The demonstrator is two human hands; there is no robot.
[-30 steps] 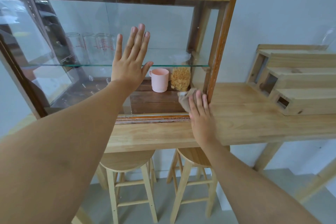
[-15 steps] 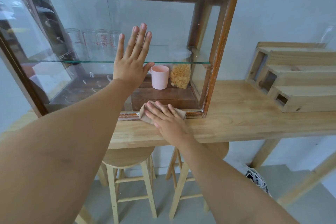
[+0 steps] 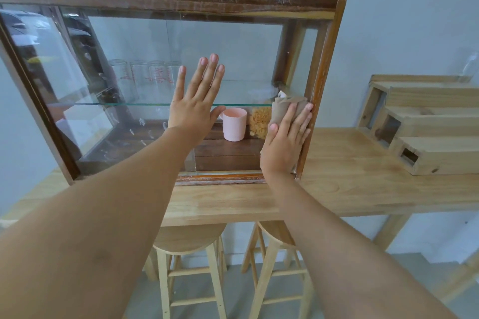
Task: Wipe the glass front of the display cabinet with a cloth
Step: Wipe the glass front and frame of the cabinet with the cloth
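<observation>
A wood-framed display cabinet [image 3: 325, 65] with a glass front [image 3: 233, 52] stands on a light wooden counter [image 3: 344, 184]. My left hand [image 3: 197, 103] lies flat on the glass near the middle, fingers spread and pointing up. My right hand [image 3: 286, 140] presses a folded beige cloth [image 3: 285, 107] against the glass at the lower right, beside the right frame post. Inside, a pink cup [image 3: 234, 124] and a tan sponge-like lump [image 3: 260, 122] sit on the bottom board, partly hidden by my hands.
Several clear glasses [image 3: 145, 77] stand on the cabinet's glass shelf. A stepped wooden rack [image 3: 425, 124] sits on the counter to the right. Two wooden stools [image 3: 191, 264] are tucked under the counter.
My right hand with the cloth slid from the bottom edge of the glass back right and upward along the right post. My left hand stayed flat on the glass.
</observation>
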